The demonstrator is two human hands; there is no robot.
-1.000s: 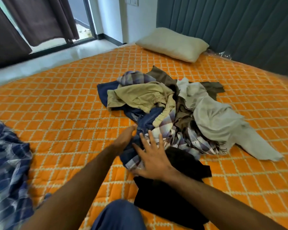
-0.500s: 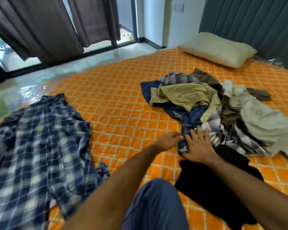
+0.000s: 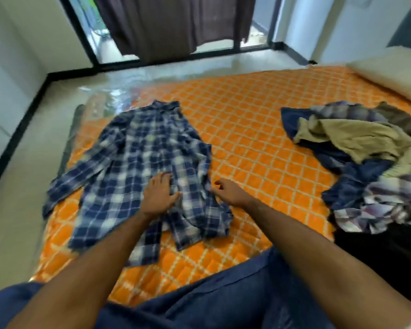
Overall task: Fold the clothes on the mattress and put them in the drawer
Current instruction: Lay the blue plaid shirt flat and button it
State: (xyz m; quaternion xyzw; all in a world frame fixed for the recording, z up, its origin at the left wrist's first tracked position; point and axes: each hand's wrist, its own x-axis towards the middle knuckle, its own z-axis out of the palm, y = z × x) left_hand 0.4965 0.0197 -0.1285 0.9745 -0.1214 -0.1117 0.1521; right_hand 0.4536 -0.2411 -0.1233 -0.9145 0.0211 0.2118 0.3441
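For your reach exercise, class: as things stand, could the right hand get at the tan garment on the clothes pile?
Probably yes. The right hand sits at the plaid shirt's edge, and only bare orange mattress lies between it and the tan garment, which lies on top of the pile, uncovered. It looks like an arm's stretch.

Right of the right hand's fingers (image 3: 220,184), a wide strip of bare orange mattress (image 3: 259,143) lies open as far as the heaped clothes pile (image 3: 365,162). The plaid shirt (image 3: 140,167) lies flat under and left of the left hand's fingers (image 3: 163,178), posing no raised obstruction. Beyond the fingers the mattress runs unobstructed to its far edge. The pillow (image 3: 394,72) lies well apart, far right.
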